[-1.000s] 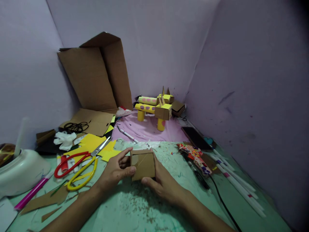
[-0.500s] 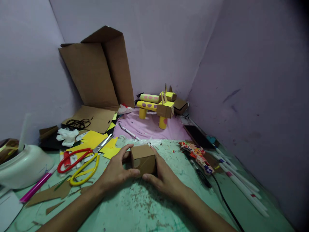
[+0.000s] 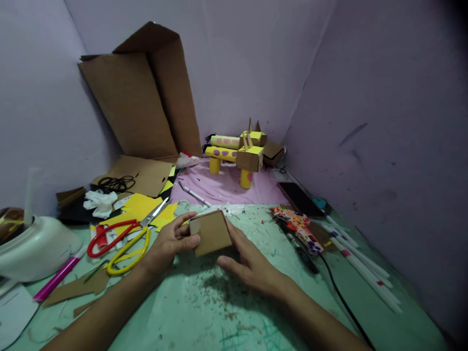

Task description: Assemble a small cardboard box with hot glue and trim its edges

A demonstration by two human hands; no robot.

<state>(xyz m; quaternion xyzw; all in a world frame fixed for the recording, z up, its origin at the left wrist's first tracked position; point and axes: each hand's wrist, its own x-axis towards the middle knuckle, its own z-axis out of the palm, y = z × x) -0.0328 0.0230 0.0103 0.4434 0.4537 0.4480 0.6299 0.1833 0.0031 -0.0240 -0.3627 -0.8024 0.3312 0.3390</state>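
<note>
A small brown cardboard box [image 3: 212, 234] is tilted above the green table, with a flat face turned to me. My left hand [image 3: 171, 243] grips its left end, thumb on the front face and fingers behind. My right hand [image 3: 248, 261] is at the right side of the box, its stretched fingers against that edge and partly hidden. The right thumb stands apart, below the box. Left of my left hand lie scissors [image 3: 145, 223] with one red and one yellow handle, over yellow paper [image 3: 137, 207].
Yellow spotted animal figures [image 3: 249, 160] stand on pink cloth at the back. Large folded cardboard [image 3: 124, 105] leans on the wall. On the right lie a patterned glue-gun-like tool [image 3: 298, 226] with a cord, a phone [image 3: 300, 199] and white sticks [image 3: 365, 273]. A white pot [image 3: 44, 248] sits left.
The box has been turned and tipped, so a broad face now shows toward me. My right thumb has come away from it. The view has shifted slightly.
</note>
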